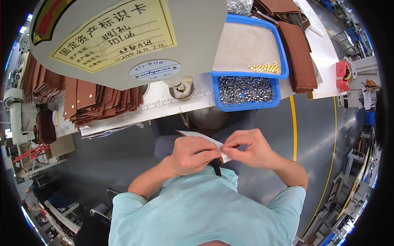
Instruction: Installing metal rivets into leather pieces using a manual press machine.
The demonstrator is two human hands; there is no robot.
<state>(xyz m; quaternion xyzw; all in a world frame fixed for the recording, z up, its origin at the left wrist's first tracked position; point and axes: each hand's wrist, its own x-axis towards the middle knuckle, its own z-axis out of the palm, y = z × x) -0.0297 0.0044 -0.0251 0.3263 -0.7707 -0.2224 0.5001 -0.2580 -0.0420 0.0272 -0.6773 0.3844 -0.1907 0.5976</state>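
In front of my waist I hold a leather piece, pale on the side that shows and brown along its edge. My left hand is closed around its near side, thumb and fingers pressed together. With thumb and forefinger, my right hand pinches the piece at its right end. Both sets of fingertips nearly meet there. Whether a small metal part sits between them is too small to make out.
Ahead stands a large pale machine over a white table. Blue trays hold gold-coloured fasteners and small silvery parts. Stacked brown leather pieces lie at left and right. A yellow line crosses the grey floor.
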